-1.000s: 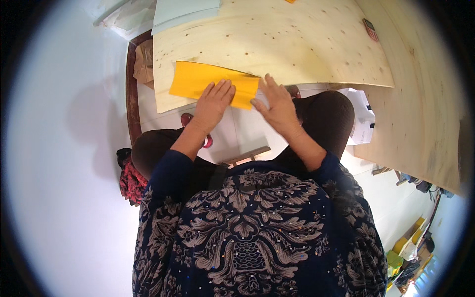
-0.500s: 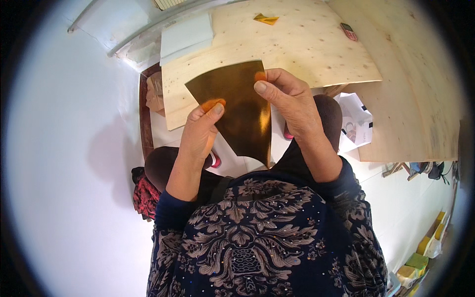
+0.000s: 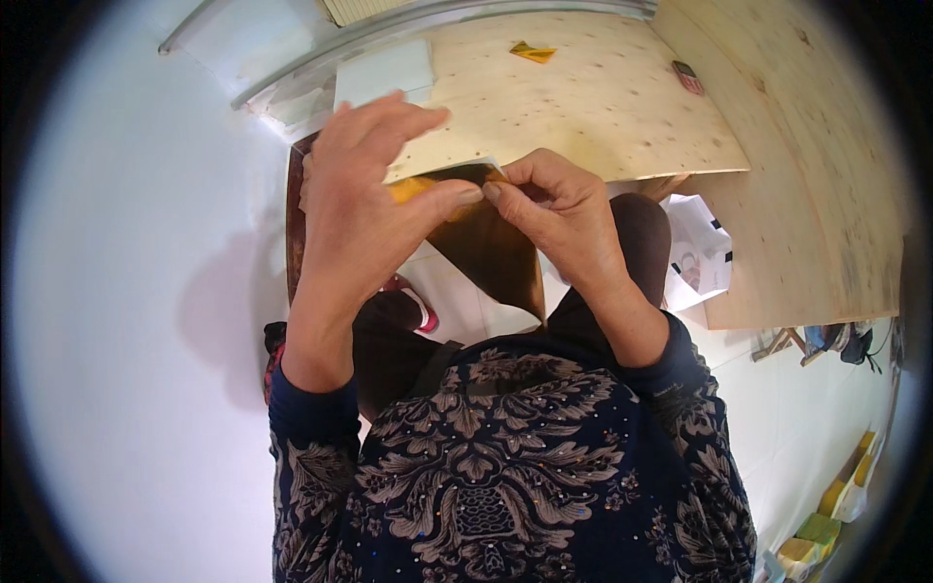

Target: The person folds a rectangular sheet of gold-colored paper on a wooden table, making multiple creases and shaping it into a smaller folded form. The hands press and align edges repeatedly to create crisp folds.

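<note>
The person's dark floral top (image 3: 491,476) is filling the near foreground. Beyond it, the left hand (image 3: 352,199) is rising from the forearm with its fingers spread, slightly blurred, pointing up and to the right; its thumb is stretching over the upper edge of a shiny gold sheet (image 3: 494,253). The right hand (image 3: 575,212) is bending inward and pinching that sheet near its upper right corner between thumb and fingers. The thumb tips are nearly meeting. The sheet is hanging above the lap, a brighter yellow strip showing by the left thumb, while the left hand is hiding its left part.

Below, a red shoe (image 3: 428,313) is resting on the floor. Beside the right knee (image 3: 641,238), a white bag (image 3: 717,255) is standing open; its contents are staying unclear.

Farther off, the worktop (image 3: 593,112) is carrying pale sheets (image 3: 389,70), partly blocked by the left fingers, a red phone (image 3: 689,78) and a small folded gold piece (image 3: 533,52).
</note>
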Available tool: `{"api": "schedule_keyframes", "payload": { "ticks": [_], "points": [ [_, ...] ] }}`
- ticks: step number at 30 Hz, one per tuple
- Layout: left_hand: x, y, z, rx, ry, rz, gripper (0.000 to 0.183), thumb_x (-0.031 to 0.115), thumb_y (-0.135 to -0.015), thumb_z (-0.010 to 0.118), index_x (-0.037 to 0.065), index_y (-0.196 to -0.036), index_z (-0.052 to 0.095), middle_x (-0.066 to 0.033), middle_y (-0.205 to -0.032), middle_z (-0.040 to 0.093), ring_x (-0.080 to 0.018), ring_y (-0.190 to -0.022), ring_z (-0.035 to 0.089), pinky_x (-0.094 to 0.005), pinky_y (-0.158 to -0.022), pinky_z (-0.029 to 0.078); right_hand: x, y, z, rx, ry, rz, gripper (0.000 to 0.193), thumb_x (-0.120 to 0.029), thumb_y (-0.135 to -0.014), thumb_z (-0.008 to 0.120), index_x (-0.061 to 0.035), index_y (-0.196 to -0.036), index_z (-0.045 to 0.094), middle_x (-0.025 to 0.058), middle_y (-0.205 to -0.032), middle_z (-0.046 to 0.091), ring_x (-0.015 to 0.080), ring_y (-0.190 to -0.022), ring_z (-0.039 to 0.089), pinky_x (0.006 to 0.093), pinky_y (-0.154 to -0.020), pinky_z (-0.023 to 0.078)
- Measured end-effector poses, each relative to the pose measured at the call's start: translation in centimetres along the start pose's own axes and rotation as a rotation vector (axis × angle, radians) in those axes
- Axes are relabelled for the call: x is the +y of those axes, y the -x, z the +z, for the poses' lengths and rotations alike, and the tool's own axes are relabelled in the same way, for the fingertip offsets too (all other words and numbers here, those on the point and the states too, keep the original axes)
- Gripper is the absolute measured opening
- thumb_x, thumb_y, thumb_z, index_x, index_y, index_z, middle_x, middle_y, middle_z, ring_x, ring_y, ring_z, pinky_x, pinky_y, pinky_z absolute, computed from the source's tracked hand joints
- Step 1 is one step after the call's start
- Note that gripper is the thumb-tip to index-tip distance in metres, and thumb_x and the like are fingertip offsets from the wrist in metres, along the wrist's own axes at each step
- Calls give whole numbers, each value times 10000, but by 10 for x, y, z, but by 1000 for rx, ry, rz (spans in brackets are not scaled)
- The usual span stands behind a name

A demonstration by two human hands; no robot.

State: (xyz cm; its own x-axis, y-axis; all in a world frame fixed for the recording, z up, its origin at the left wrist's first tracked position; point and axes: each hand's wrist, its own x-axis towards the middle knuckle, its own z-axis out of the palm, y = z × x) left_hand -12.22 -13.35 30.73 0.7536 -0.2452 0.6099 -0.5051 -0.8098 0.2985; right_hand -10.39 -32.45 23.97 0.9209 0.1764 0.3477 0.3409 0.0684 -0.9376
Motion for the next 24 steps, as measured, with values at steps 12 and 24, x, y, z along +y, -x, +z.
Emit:
{"api": "schedule_keyframes", "payload": {
  "ticks": [12,24],
  "points": [
    [7,-14,6,-266,553,-178,90,96,-772,767,41,-822,716,-31,-794,655,-133,-782,584,-292,-933,438,-17,12,-4,21,202,-161,117,-82,-824,744,9,-886,703,102,-796,644,166,-667,621,278,-596,496],
    [-32,-28,-35,-73,714,-420,86,56,-877,643,15,-930,698,-55,-981,690,-133,-919,616,-275,-925,443,1,8,-55,-108,152,176,102,-66,-836,749,0,-889,694,36,-798,664,86,-716,593,232,-628,489]
  ]
}}
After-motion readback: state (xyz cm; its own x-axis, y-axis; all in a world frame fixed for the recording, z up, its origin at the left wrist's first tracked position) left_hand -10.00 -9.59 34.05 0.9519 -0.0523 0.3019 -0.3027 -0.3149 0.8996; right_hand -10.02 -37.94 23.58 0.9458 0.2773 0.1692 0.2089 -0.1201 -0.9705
